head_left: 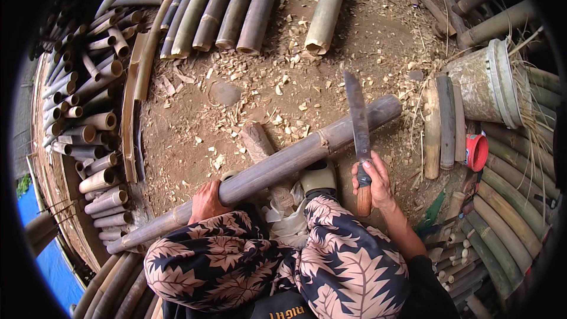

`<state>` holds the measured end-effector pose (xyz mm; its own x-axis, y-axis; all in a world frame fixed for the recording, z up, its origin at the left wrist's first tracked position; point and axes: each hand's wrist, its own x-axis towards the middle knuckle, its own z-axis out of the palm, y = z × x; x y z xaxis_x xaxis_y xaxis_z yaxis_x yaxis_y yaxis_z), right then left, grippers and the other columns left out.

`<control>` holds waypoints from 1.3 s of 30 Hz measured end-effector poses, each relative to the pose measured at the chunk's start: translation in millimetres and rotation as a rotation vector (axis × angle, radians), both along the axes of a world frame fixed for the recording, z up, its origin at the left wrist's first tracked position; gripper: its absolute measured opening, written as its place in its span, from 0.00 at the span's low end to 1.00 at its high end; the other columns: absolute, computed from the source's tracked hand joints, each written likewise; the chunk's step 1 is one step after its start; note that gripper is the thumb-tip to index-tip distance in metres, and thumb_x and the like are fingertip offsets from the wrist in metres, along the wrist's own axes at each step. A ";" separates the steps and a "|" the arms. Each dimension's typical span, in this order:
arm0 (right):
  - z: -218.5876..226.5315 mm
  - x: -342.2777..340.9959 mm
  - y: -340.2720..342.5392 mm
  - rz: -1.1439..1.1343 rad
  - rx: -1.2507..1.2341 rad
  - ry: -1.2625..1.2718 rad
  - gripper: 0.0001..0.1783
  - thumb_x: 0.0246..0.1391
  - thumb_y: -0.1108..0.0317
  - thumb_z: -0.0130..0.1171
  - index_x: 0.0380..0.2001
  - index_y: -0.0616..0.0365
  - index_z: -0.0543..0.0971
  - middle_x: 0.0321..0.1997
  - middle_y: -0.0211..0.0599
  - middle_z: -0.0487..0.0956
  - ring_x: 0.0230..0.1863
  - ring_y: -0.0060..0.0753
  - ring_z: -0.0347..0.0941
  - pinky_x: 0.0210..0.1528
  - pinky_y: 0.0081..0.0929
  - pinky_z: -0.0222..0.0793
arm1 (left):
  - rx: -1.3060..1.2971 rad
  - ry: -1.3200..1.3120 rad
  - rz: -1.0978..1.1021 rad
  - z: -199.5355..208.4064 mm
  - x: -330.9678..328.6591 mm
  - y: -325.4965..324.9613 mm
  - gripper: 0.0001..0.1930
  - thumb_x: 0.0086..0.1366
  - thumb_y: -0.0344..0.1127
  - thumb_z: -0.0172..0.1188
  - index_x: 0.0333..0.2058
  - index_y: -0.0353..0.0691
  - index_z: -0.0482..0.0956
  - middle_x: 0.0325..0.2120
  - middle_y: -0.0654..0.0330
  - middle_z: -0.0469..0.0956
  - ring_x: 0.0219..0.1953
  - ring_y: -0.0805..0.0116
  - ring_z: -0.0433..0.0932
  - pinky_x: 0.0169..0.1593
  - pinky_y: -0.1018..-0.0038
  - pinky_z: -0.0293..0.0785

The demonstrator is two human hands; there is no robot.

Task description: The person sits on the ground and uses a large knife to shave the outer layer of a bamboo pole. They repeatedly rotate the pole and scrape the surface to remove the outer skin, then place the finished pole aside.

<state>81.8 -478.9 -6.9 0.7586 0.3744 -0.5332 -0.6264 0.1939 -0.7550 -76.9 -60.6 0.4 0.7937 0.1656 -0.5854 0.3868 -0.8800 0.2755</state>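
Note:
A long bamboo pole (266, 170) slants over my lap, its lower left end by the stacked pieces and its upper right end past my knees. My left hand (208, 202) is wrapped round the pole near my left knee, with the fingers partly hidden by it. In my right hand (376, 182) is a machete (358, 115), gripped at its wooden handle. The blade points away from me and crosses in front of the pole's right part; whether it touches cannot be seen. Under the pole, between my feet, a short log (257, 142) lies on the ground.
Several bamboo poles (236, 9) lie at the far side, one pole (328, 12) apart. Cut bamboo pieces (97, 182) are stacked at the left. At the right are a white bucket (481, 82) on its side, a red container (476, 152) and more bamboo (502, 224). Chips litter the dirt (183, 124).

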 end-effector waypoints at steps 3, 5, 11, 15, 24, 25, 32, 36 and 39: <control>-21.6 8.7 -9.3 0.007 -0.196 0.034 0.13 0.68 0.62 0.49 0.52 0.52 0.66 0.31 0.34 0.76 0.21 0.25 0.75 0.19 0.24 0.76 | -0.023 0.030 -0.006 6.8 8.9 -1.4 0.36 0.43 0.48 0.73 0.50 0.38 0.72 0.42 0.50 0.78 0.50 0.50 0.76 0.56 0.59 0.71; -24.1 28.8 -7.4 -0.130 -0.261 -0.059 0.11 0.68 0.61 0.50 0.48 0.51 0.66 0.30 0.33 0.75 0.20 0.24 0.75 0.19 0.24 0.76 | -0.004 -0.018 -0.042 -6.3 0.6 4.6 0.39 0.41 0.47 0.74 0.53 0.37 0.72 0.42 0.49 0.79 0.48 0.49 0.78 0.53 0.59 0.73; -37.0 -3.2 35.5 0.129 -0.289 -0.015 0.10 0.68 0.63 0.48 0.44 0.57 0.67 0.24 0.32 0.72 0.15 0.22 0.70 0.11 0.24 0.69 | -0.041 0.035 -0.013 1.5 10.0 0.9 0.39 0.41 0.46 0.74 0.53 0.38 0.72 0.42 0.49 0.79 0.48 0.49 0.78 0.53 0.59 0.73; -25.8 15.3 30.5 0.129 -0.375 -0.031 0.10 0.68 0.63 0.48 0.43 0.57 0.67 0.24 0.32 0.72 0.15 0.22 0.70 0.11 0.22 0.69 | -0.048 0.057 0.002 5.8 8.9 -0.7 0.39 0.41 0.46 0.73 0.53 0.38 0.72 0.42 0.49 0.79 0.48 0.49 0.78 0.53 0.59 0.73; -14.8 27.0 23.0 0.137 -0.363 0.057 0.09 0.67 0.64 0.49 0.43 0.58 0.69 0.24 0.31 0.72 0.15 0.21 0.69 0.13 0.22 0.68 | -0.067 0.088 0.002 9.0 9.9 -1.5 0.38 0.41 0.46 0.73 0.53 0.39 0.72 0.42 0.49 0.79 0.48 0.49 0.78 0.53 0.59 0.73; -23.7 36.5 15.2 -0.107 -0.360 0.002 0.11 0.67 0.62 0.49 0.44 0.58 0.67 0.24 0.32 0.72 0.15 0.21 0.69 0.12 0.22 0.69 | -0.072 0.094 0.000 9.6 9.6 -2.1 0.38 0.41 0.46 0.73 0.53 0.39 0.72 0.42 0.49 0.79 0.48 0.49 0.78 0.53 0.59 0.73; -12.5 8.9 36.3 0.257 -0.313 0.073 0.10 0.66 0.63 0.53 0.40 0.59 0.71 0.23 0.32 0.73 0.15 0.21 0.70 0.13 0.23 0.68 | -0.074 0.097 0.002 10.8 10.8 -2.4 0.38 0.42 0.46 0.73 0.53 0.39 0.73 0.42 0.49 0.79 0.48 0.49 0.78 0.53 0.59 0.73; -47.0 32.3 28.2 -0.447 -0.341 0.012 0.13 0.67 0.58 0.50 0.43 0.56 0.67 0.24 0.32 0.72 0.15 0.22 0.69 0.14 0.24 0.70 | -0.086 0.109 -0.002 9.8 17.1 -3.5 0.38 0.42 0.46 0.72 0.53 0.39 0.73 0.42 0.49 0.79 0.48 0.49 0.78 0.53 0.59 0.73; -28.8 -7.4 48.8 0.196 -0.246 0.024 0.10 0.66 0.63 0.52 0.42 0.57 0.69 0.22 0.32 0.71 0.14 0.23 0.69 0.13 0.24 0.68 | -0.090 0.108 0.004 10.0 15.4 -2.6 0.38 0.42 0.46 0.72 0.53 0.39 0.73 0.42 0.49 0.79 0.48 0.49 0.78 0.53 0.59 0.73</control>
